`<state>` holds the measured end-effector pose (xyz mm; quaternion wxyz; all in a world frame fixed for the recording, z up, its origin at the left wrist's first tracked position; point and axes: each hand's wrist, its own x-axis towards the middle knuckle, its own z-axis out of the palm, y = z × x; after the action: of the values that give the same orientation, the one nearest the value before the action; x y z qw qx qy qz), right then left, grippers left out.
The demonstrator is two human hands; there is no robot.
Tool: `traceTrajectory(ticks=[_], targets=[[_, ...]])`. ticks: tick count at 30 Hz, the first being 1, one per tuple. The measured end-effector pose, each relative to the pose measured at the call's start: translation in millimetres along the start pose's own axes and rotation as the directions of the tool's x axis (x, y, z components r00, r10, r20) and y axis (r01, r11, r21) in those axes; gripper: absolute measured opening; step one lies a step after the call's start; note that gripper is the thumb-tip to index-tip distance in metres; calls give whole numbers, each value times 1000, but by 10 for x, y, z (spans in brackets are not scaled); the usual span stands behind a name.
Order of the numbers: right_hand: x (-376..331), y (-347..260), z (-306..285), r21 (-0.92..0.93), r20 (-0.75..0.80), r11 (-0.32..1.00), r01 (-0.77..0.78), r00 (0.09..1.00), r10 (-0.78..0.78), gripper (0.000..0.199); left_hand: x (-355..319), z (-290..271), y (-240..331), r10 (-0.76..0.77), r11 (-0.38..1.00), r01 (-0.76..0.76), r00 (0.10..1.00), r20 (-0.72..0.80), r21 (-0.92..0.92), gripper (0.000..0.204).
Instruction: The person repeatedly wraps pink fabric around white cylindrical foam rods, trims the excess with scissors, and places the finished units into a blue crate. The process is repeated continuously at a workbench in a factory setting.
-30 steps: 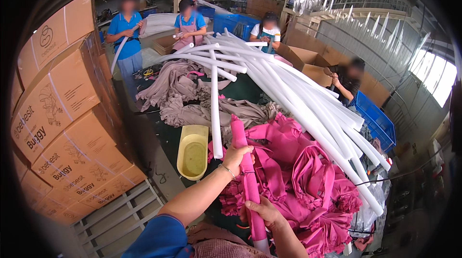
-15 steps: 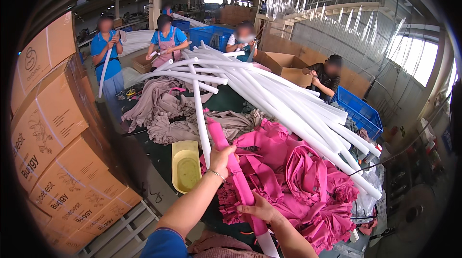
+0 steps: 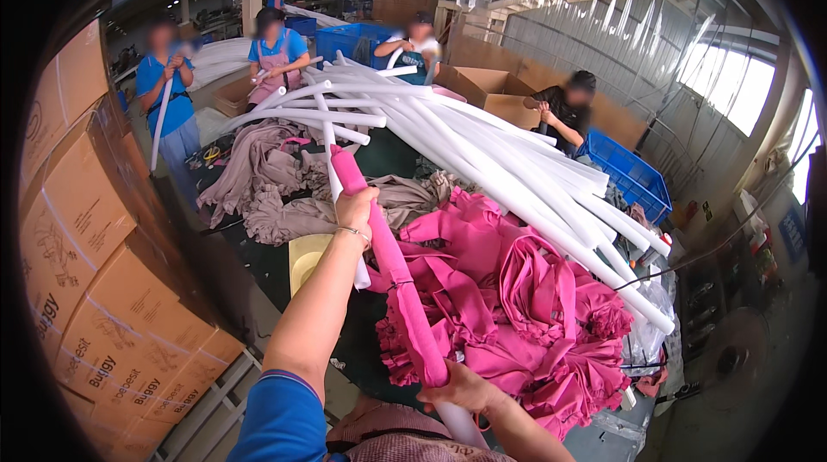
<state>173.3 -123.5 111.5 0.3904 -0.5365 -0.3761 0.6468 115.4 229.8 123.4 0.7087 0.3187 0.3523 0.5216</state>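
Observation:
A long white foam tube (image 3: 461,424) runs up from my lower body, most of its length covered by a pink fabric sleeve (image 3: 398,290). My left hand (image 3: 357,210) is wrapped round the sleeve near its far end, with the arm stretched out. Lower down, my right hand (image 3: 465,397) grips the sleeve and tube where the pink cloth ends and bare white foam shows. Right of the sleeve lies a heap of pink fabric sleeves (image 3: 534,290), gathered and crumpled. A yellow plastic tub (image 3: 306,260) sits left of the sleeve, partly hidden by my left forearm.
White foam tubes (image 3: 482,161) lie piled across the table. Greyish-pink fabric (image 3: 276,191) is heaped at the left. Stacked cardboard boxes (image 3: 103,298) rise on my left. A blue crate (image 3: 633,178) stands at the right. Several co-workers handle tubes around the table.
My left hand has moved farther out along with the sleeve's far end. The pink sleeve now stretches longer between my hands. My right hand stays low at its near end.

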Motion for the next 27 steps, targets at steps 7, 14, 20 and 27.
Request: traceTrajectory(ticks=[7,14,20,27], targets=[[-131,-183,-113,154,97,987,-44,995,29,22,-287,390,351,-99,995,91,978,186,51,17],[-45,-65,-187,23,-134,1000,7,991,-4,13,-67,-140,293,-116,948,210,927,356,-239,36],[489,-440,-182,-70,-313,982,178,930,-191,21,-1545,140,-299,-189,982,162,801,568,98,60],[571,-629,-93,95,-80,976,196,979,-189,29,-1038,212,300,-128,991,102,890,437,81,44]])
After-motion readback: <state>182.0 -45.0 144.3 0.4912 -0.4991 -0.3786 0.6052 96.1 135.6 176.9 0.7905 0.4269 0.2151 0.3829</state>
